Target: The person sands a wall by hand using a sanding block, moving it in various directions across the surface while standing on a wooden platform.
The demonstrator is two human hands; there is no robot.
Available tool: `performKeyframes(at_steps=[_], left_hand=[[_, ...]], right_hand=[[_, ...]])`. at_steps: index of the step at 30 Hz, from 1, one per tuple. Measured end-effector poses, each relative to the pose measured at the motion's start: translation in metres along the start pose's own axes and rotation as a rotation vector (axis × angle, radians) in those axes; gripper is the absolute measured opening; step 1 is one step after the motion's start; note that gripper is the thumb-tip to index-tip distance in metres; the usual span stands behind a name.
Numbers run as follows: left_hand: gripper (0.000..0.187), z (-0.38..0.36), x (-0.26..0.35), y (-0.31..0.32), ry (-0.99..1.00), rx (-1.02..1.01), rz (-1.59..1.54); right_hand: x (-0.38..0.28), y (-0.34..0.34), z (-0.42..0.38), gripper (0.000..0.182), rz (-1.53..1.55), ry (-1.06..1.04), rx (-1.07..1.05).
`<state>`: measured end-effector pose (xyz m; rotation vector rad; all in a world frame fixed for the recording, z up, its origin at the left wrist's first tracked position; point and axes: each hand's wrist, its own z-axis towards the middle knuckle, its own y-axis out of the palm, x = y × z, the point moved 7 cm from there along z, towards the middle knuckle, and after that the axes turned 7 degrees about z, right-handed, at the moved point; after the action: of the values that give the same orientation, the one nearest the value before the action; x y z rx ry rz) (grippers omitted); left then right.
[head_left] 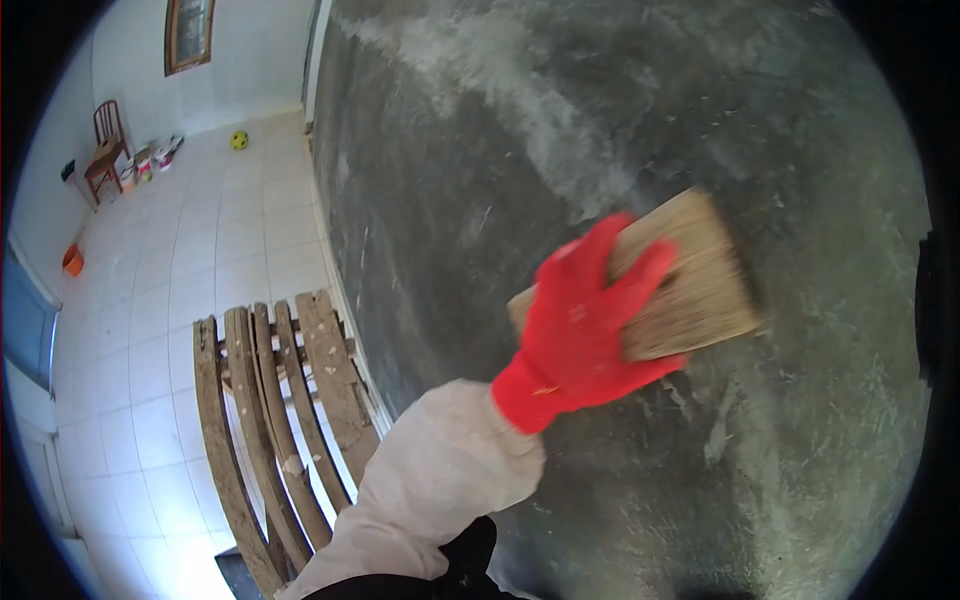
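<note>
My left hand, in a red glove, is closed around a wooden float. The float is a rough, grained wooden block, and it lies close against the grey plastered wall. Motion blurs its right edge and the fingertips. One gap in the glove's grip shows the wood between the fingers. A loose pale sleeve covers the forearm, which reaches in from the bottom left. My right hand is not in view.
Wooden slats stand beside the wall at the lower left, over a white tiled floor. Farther back are a chair, a yellow ball and an orange bucket. A window is in the far wall.
</note>
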<state>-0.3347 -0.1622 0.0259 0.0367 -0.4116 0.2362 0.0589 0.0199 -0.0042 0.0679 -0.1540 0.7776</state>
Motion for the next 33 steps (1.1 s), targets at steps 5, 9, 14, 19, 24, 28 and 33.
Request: performKeyframes(at_steps=[5, 9, 14, 19, 24, 28, 33], left_hand=[[0.106, -0.170, -0.090, 0.007, -0.342, -0.042, 0.129], [0.106, -0.182, -0.070, 0.015, -0.378, -0.071, 0.154], [0.101, -0.008, 0.018, 0.003, -0.032, -0.029, 0.098], [0.101, -0.005, 0.039, 0.008, 0.086, -0.009, 0.115], [0.112, -0.191, 0.016, 0.019, -0.337, -0.199, 0.171], [0.115, -0.201, 0.085, 0.036, -0.330, -0.367, 0.030], [0.116, -0.114, 0.214, 0.042, -0.407, -0.464, -0.157]], right_hand=[[0.006, 0.002, -0.004, 0.036, 0.006, 0.054, -0.028], [0.009, 0.000, -0.003, 0.036, 0.003, 0.007, -0.061], [0.016, -0.003, -0.007, 0.041, -0.012, 0.023, -0.120], [0.043, 0.008, -0.037, 0.036, 0.082, 0.023, -0.072], [0.033, 0.007, -0.030, 0.041, 0.142, 0.140, -0.121], [-0.039, -0.008, -0.056, 0.061, 0.420, 0.088, -0.391], [-0.094, 0.006, -0.056, 0.081, 0.536, 0.234, -0.474]])
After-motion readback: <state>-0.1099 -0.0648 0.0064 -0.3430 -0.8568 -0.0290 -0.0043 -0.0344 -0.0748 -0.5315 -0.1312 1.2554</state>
